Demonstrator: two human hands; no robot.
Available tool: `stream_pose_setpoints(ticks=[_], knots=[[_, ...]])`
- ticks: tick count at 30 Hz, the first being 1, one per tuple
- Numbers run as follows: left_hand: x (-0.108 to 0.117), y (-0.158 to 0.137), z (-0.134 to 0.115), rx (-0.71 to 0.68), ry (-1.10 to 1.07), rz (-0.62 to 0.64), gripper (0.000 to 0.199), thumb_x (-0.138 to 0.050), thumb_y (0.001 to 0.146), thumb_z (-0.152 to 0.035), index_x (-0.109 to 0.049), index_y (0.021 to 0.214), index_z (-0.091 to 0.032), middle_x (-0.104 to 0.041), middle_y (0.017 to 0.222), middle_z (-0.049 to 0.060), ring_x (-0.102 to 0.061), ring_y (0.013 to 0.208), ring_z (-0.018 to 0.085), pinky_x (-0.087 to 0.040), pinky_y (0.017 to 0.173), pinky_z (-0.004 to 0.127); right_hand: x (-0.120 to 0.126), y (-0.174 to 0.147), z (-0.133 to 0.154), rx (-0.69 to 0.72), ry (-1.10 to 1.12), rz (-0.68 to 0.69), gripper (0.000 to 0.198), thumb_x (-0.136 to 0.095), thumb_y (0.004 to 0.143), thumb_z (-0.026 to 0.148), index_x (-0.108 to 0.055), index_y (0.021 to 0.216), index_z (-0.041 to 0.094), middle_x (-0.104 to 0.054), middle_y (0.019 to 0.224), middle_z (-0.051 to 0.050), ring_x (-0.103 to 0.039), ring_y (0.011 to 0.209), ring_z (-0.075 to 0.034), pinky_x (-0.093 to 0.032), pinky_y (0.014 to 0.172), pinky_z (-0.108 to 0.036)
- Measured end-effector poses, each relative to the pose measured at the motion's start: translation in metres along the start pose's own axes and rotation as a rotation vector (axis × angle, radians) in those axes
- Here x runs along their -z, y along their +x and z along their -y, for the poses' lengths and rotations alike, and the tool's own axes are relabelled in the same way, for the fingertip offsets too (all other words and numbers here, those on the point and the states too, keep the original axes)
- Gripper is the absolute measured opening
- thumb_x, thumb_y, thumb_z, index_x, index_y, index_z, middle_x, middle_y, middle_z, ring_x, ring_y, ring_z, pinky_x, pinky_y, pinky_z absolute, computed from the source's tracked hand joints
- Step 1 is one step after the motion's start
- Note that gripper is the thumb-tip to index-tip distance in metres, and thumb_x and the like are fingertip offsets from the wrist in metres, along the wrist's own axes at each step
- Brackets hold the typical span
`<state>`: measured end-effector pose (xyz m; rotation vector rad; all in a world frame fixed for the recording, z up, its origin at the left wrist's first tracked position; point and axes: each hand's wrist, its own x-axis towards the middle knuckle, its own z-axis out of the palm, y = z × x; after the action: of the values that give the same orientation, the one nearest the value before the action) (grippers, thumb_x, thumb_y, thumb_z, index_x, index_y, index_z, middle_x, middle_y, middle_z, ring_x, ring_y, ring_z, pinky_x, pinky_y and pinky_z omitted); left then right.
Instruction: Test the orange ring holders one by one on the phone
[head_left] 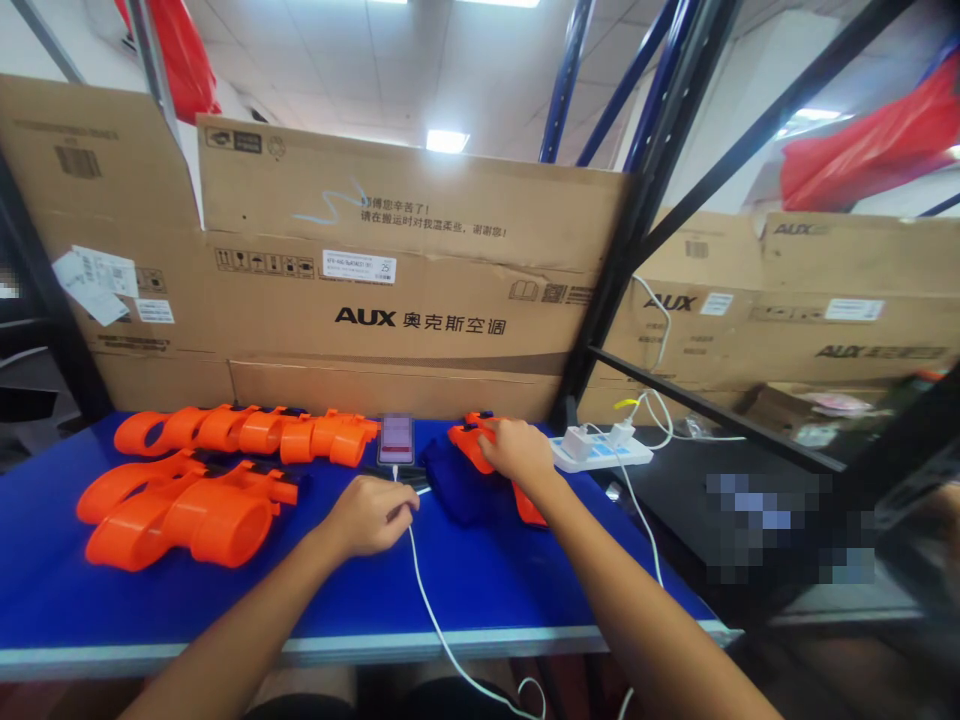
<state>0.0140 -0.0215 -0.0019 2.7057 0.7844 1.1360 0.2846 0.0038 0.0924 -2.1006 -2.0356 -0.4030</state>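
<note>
My right hand (519,455) is closed on an orange plastic band (476,447) near the back of the blue table. Dark blue cloth (459,490) lies bunched beneath and beside that band. More of the orange shows under my right wrist. To the left, my left hand (373,514) is curled, its fingers bent inward; whatever may be between them is hidden. A phone (396,440) rests just behind it, with a white cable (424,590) running past the hand toward the table's front edge.
Two rows of rolled orange bands (225,520) lie at the left of the blue tabletop (352,600). A white power strip (600,447) with plugs sits at the right. Cardboard (285,330) stands along the back, beside a black metal post (600,330).
</note>
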Motion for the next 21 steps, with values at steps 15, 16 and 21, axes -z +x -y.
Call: stream_pose_setpoints(ticks=[15,16,21], knots=[[0.000,0.020,0.020,0.601,-0.854,-0.537,0.062,-0.059,0.087,-0.059,-0.055,0.137,-0.022,-0.068,0.122,0.012,-0.067,0.099,0.026,-0.054,0.076,0.035,0.027,-0.043,0.070,0.414,0.276,-0.449,0.051,-0.053,0.091,0.042,-0.059,0.139,0.025,-0.067,0.106,-0.010,-0.065,0.084,-0.021,-0.045,0.068,-0.026],[0.001,0.021,0.021,0.606,-0.945,-0.575,0.062,-0.060,0.086,-0.061,-0.059,0.133,-0.021,-0.069,0.121,0.012,-0.067,0.102,0.027,-0.054,0.080,0.036,0.026,-0.047,0.077,0.448,0.308,-0.436,0.052,-0.053,0.091,0.042,-0.058,0.139,0.023,-0.067,0.106,-0.011,-0.065,0.085,-0.021,-0.046,0.069,-0.026],[0.008,0.024,0.021,0.622,-1.249,-0.693,0.061,-0.060,0.084,-0.065,-0.066,0.119,-0.015,-0.073,0.108,0.013,-0.069,0.099,0.027,-0.053,0.086,0.038,0.017,-0.064,0.102,0.620,0.512,-0.295,0.060,-0.055,0.090,0.055,-0.058,0.139,0.020,-0.067,0.112,-0.014,-0.066,0.092,-0.024,-0.051,0.074,-0.028]])
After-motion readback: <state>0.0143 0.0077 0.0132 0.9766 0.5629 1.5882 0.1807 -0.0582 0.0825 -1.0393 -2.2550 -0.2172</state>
